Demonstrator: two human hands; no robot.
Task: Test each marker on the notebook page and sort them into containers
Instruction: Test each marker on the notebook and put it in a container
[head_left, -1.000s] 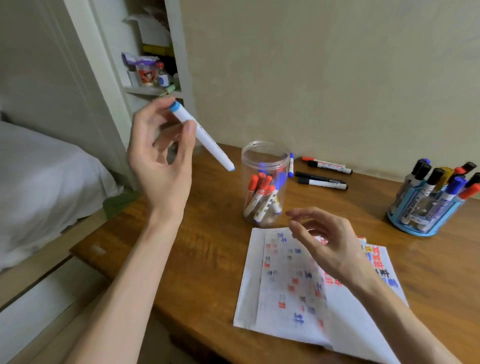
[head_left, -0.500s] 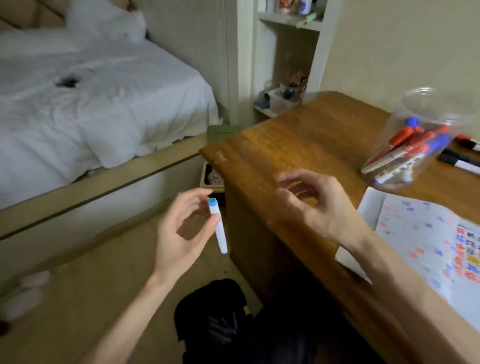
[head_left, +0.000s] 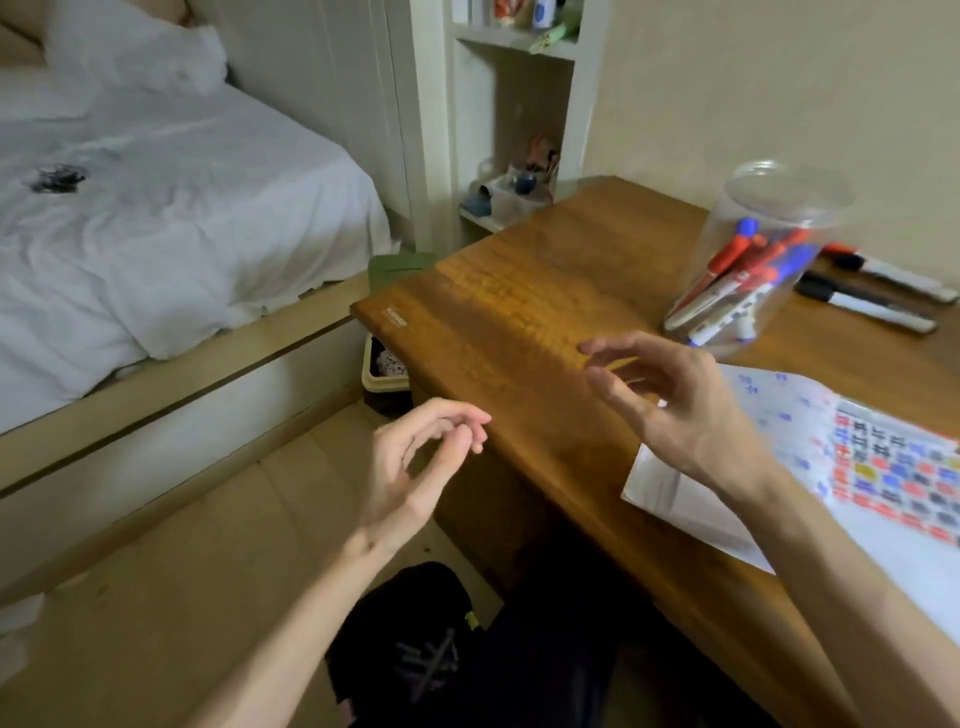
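1. Left hand (head_left: 415, 467): it hangs off the left edge of the table (head_left: 519, 291), above the floor (head_left: 182, 571), well to the left of the jar (head_left: 753, 187) and lower in the frame. Its fingers (head_left: 467, 415) are loosely curled, with the thumb tip close to the fingertips, and they hold nothing.
2. Right hand (head_left: 680, 415): it hovers over the table, near the jar on its lower-left side. The fingers are spread and lightly bent, with nothing between them.
3. Jar: clear plastic, standing on the table with no lid seen on it. The sorted markers (head_left: 737, 270), red-capped and blue-capped, lean inside it with their caps up.
4. Notebook page (head_left: 691, 499): it lies flat on the table below the jar, and its near corner is under the right wrist. Red, blue and dark test marks cover the part below and to the right of the jar.
5. Loose markers (head_left: 872, 312): they lie flat on the table just right of the jar. Their long axes run left to right, with the dark caps toward the jar and the white barrels pointing away.
6. Judgement: the next marker to test is probably one of these. They lie to the right of both hands, past the jar. The right hand is much the nearer and should reach around the jar, with its fingers across a barrel. The likely risk is a knock against the jar.
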